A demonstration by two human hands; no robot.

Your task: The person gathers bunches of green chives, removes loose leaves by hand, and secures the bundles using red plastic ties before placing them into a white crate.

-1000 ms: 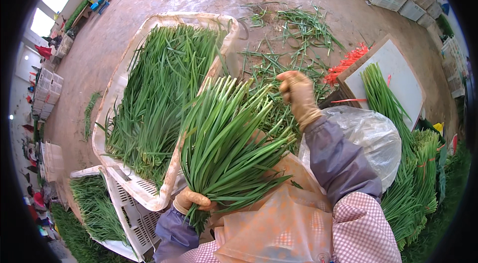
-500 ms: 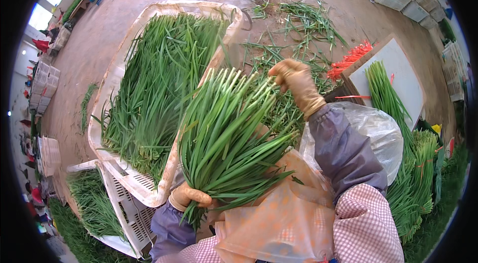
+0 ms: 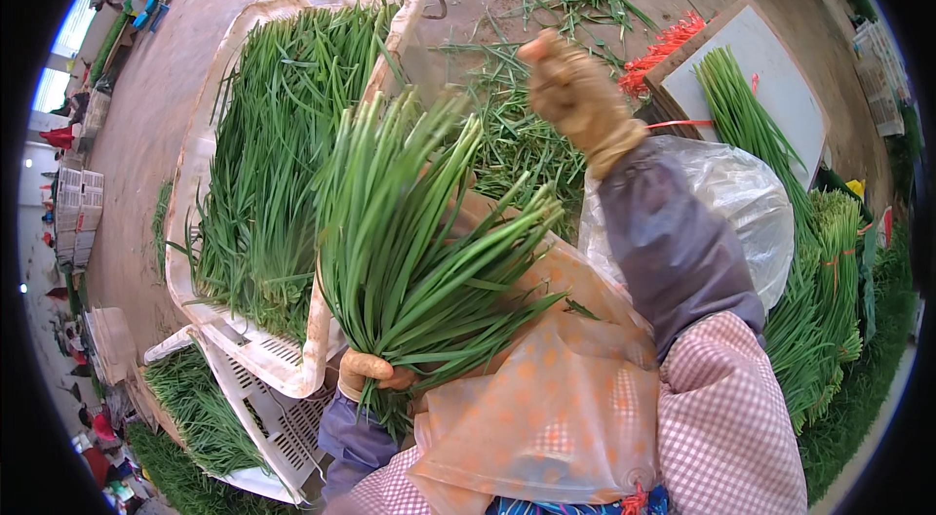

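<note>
My left hand [image 3: 366, 374], in a tan glove, is closed around the lower, leafy end of a loose bunch of garlic chives [image 3: 419, 242]. The bunch fans out upward over my lap, its pale cut ends at the top and blurred in part. Raised to the right of those ends is my gloved right hand [image 3: 575, 91], apart from the bunch. Its fingers are curled in and somewhat blurred; whether anything small is in them does not show. A large white crate [image 3: 180, 213] full of chives [image 3: 292, 125] stands just left of the bunch.
A second white crate [image 3: 258, 413] with chives sits below the first. Loose trimmings [image 3: 517, 125] litter the floor ahead. At right are a white board [image 3: 731, 47] with chives on it, red ties [image 3: 663, 47], a clear plastic bag [image 3: 731, 183] and tied bundles [image 3: 829, 271].
My right hand has moved away from the chives' cut ends, upward in the view, and its fingers are curled. The held bunch has shifted slightly left and spread; the whole view has shifted a little.
</note>
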